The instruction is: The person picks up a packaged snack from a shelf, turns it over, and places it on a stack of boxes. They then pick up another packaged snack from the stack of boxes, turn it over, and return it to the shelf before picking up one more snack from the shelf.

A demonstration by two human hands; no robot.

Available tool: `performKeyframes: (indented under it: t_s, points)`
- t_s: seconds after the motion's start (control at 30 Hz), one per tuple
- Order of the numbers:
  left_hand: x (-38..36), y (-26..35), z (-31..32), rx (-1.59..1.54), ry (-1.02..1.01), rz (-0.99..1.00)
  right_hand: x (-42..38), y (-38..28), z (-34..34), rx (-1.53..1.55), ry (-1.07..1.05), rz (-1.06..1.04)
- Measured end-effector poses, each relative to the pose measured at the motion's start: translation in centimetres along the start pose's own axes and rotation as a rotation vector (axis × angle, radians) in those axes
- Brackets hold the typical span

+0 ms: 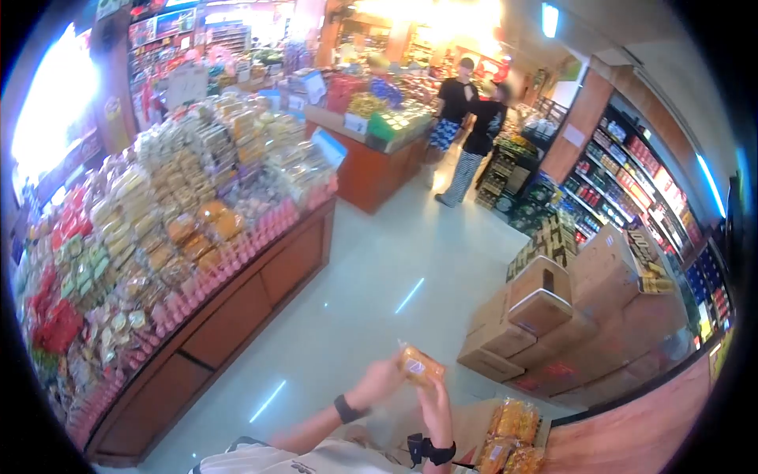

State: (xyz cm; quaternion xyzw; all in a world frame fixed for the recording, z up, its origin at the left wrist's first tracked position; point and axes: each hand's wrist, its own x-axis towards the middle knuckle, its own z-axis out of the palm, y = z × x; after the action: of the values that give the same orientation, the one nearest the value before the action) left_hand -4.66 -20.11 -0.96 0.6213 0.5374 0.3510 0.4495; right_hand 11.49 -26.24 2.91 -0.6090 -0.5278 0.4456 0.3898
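A small clear-wrapped packet of orange-brown food [421, 365] with a pale label is held up in front of my body. My left hand [380, 382] is closed at its left side, the fingertips partly blurred. From below and to the right, my right hand [433, 401] grips the same packet. Similar orange packets [515, 421] lie in an open carton [543, 433] just right of my right wrist. Dark bands circle both wrists.
A long wooden display counter [237, 316] heaped with packaged snacks [189, 205] runs along the left. Stacked cardboard boxes [576, 324] stand at right, before shelves of goods [624, 182]. Two people [482, 118] stand in the aisle beyond the shiny floor [371, 284].
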Motion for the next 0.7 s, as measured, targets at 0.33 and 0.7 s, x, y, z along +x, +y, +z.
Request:
performKeyframes:
  t_s: [0.33,0.7]
  points:
    - [-5.4,-2.7,-10.1,-0.068,0.389,-0.001,1.5,-3.4,9.9,0.07,-0.339,0.011]
    - [-1.5,-5.5,-17.9,-0.196,0.51,0.024,13.3,-3.4,18.3,-0.074,-0.546,-0.209]
